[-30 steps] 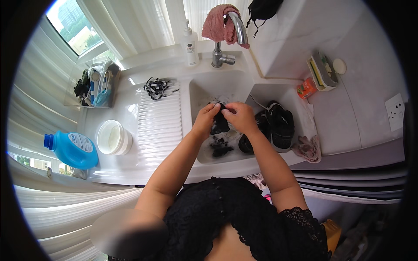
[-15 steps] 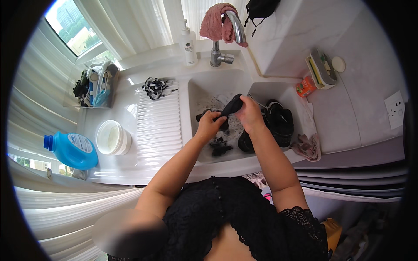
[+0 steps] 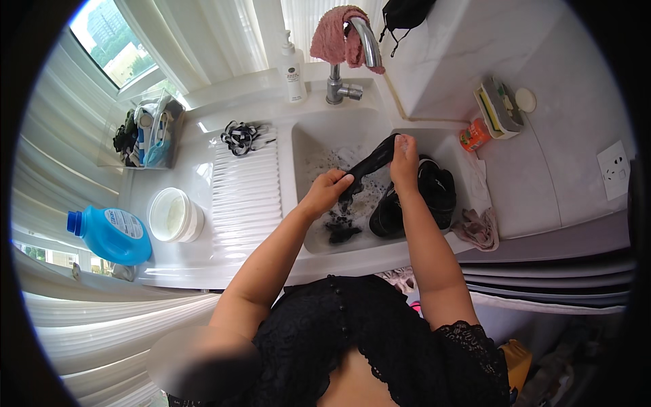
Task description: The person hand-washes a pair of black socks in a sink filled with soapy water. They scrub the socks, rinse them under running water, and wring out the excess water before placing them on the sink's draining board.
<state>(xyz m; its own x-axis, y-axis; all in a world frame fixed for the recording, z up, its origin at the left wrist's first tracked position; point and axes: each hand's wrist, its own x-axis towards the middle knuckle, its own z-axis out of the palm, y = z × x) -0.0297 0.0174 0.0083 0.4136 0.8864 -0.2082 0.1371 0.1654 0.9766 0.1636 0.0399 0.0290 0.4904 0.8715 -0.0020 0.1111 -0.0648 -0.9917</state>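
Above the sink basin (image 3: 303,237) a wet black sock (image 3: 373,163) is stretched between my two hands. My left hand (image 3: 327,190) is closed on its lower left end, thumb on top. Higher up to the right, my right hand (image 3: 405,157) grips the other end. Part of the sock hangs below my left hand toward grey, sudsy water. Another dark piece of cloth (image 3: 344,234) lies soaked at the basin's bottom. On the basin's right side, beside my right forearm, rest black shoes (image 3: 436,193), partly hidden by that arm.
Left of the basin is a ribbed washboard (image 3: 247,197) with black-and-white laces (image 3: 239,138). Farther left stand a white tub (image 3: 175,216), a blue detergent bottle (image 3: 114,235) and a clear box (image 3: 152,129). A faucet (image 3: 336,88) draped with a pink cloth (image 3: 337,34) rises behind.
My hands have moved apart, my right hand going up and to the right. The sock, bunched and shorter before, is now pulled out long and thin.
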